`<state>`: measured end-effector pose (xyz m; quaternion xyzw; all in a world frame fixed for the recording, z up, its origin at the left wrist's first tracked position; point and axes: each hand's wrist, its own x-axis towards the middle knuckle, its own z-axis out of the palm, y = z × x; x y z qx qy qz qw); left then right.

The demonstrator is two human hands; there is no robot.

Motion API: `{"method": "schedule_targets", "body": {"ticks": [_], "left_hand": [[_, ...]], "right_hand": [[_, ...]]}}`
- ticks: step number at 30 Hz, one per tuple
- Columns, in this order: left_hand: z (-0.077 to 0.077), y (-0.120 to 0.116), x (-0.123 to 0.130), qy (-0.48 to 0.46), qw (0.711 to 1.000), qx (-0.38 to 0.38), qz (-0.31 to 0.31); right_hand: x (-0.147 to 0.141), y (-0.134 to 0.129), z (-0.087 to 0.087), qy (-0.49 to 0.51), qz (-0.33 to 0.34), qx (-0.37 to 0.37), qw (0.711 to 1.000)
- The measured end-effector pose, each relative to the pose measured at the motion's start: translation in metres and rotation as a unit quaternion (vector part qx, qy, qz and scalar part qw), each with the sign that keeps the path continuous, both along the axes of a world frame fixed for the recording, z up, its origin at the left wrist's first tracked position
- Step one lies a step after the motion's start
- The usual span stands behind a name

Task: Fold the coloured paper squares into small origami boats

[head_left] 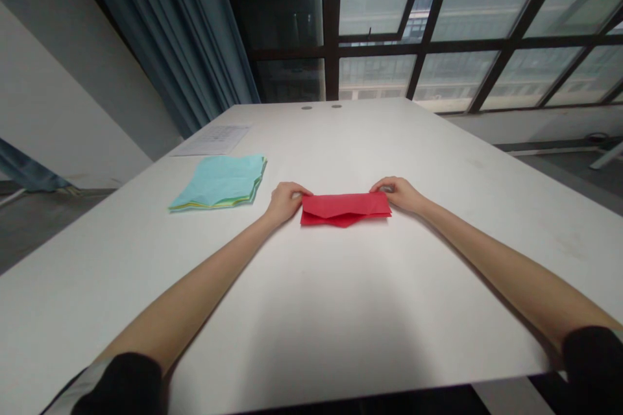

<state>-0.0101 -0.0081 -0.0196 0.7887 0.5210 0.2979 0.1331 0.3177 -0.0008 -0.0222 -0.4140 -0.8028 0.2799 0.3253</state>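
Holding the folded red sheet by its far corners

Red sheet [346, 206]: on the bench [335, 324], directly in front of you, folded into a wide strip. Near side not flush; the layers gape, and a shallow point sticks out toward you below the upper flap.

Your left hand [286, 202]: thumb and fingers pinching the sheet's far left corner. Your right hand [400, 194]: fingertips pinching the far right corner, wrist low to the bench. Cannot tell whether the far edge is lifted.

Step, as judged: handling the fold, both ends under control. From this grip, a move calls for your hands working level and together, lest the loose layers slip askew.

Stack [219, 176] of sheets, blue-green on top: left of your left hand, apart from it.
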Motion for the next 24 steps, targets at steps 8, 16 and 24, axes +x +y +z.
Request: {"method": "schedule_targets", "body": {"ticks": [8, 16, 24], "left_hand": [[0.006, -0.004, 0.005, 0.098, 0.994, 0.025, 0.032], [0.029, -0.020, 0.036, 0.222, 0.959, 0.042, -0.171], [0.022, -0.028, 0.038, 0.305, 0.927, -0.042, -0.216]], "right_hand": [[0.004, 0.007, 0.005, -0.135, 0.058, 0.130, 0.981], [-0.027, -0.005, 0.033, -0.187, 0.075, 0.159, 0.966], [-0.048, -0.029, 0.020, -0.307, 0.116, 0.037, 0.944]]}}
